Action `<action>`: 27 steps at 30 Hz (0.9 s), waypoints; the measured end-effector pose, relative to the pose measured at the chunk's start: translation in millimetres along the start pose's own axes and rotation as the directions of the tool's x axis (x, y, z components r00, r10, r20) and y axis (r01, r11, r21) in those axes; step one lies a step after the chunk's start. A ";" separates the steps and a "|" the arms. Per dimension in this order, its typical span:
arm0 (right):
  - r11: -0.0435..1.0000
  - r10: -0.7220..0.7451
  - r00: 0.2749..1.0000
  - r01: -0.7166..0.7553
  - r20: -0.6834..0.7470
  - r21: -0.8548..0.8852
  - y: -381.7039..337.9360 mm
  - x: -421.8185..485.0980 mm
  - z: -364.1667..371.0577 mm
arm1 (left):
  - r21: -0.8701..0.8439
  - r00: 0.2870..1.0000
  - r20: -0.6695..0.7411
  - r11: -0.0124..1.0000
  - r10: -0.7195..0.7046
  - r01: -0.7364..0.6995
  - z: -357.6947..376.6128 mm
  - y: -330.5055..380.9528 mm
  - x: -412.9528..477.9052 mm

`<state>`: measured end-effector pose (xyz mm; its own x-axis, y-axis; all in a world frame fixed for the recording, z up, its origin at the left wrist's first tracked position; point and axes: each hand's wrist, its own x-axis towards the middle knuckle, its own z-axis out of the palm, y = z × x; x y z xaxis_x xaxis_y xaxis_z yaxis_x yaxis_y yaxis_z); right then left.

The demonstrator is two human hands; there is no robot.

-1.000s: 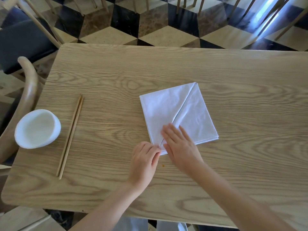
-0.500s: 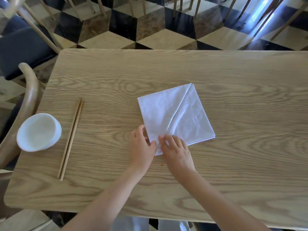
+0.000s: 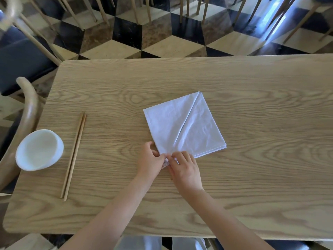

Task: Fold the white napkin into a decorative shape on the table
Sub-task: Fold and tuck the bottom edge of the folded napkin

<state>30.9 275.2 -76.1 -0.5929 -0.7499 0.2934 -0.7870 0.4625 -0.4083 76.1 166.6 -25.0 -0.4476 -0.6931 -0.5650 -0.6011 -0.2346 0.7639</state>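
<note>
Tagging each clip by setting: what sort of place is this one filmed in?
Probably a restaurant or dining room. A wooden table holds a white bowl and chopsticks beside the napkin being folded, and many wooden chair legs stand on a checkered floor beyond.

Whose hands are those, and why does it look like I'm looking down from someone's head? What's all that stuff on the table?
There is no machine here. A person wears a camera on their head, so you see what they see, looking down at a wooden table. The left hand and right hand meet at the near corner of a white napkin and pinch it. The napkin lies flat, folded, with a slanted crease across it. Off to the left lie chopsticks and a white bowl, untouched. Beyond the table you can see a checkered floor and chair legs.
</note>
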 end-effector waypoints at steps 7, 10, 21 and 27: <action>0.965 0.040 0.985 -0.082 0.169 0.249 7.3 -8.8 -19.0 | -0.039 0.998 0.061 0.999 -0.034 0.037 2.5 -1.2 -8.9; 0.957 0.126 0.984 -0.153 0.124 0.246 13.1 -10.8 -29.5 | -0.060 0.996 0.072 0.996 -0.057 0.061 6.3 -4.2 -12.2; 0.971 0.041 0.984 -0.080 0.172 0.227 16.1 -36.1 -44.1 | -0.291 0.991 0.066 0.948 -0.115 0.130 18.8 -11.6 -43.5; 0.971 0.033 0.996 -0.050 0.078 0.233 12.8 -32.7 -36.8 | -0.292 0.995 0.017 0.951 -0.100 0.100 20.4 -17.0 -45.5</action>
<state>33.9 323.0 -59.1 -0.6031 -0.7691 0.2114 -0.6948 0.3763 -0.6129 93.2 216.1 -18.6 -0.3966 -0.6548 -0.6434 -0.4237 -0.4912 0.7611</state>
